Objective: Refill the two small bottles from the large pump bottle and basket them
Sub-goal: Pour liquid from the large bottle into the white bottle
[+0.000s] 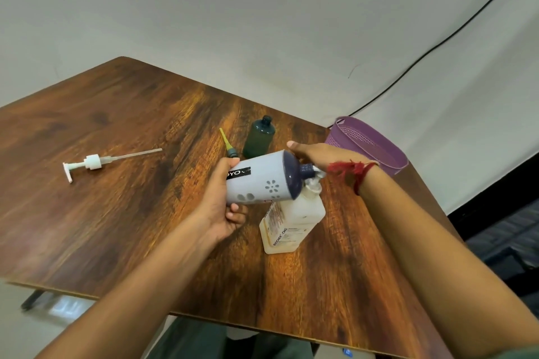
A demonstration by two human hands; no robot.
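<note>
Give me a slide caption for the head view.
Left hand holds the flowered bottle tilted above the cream bottle, right hand at its neck, purple basket behind.

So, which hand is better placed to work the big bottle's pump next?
Probably the right hand: it sits at the pump atop the large bottle; the left hand grips the small bottle.

The left hand [224, 210] grips a pale bottle [259, 181] tilted sideways, its neck at the pump bottle [291, 221]. The right hand [318, 154] reaches over the pump, its fingers hidden. A green bottle [259, 137] stands near a purple basket [367, 143].
</note>
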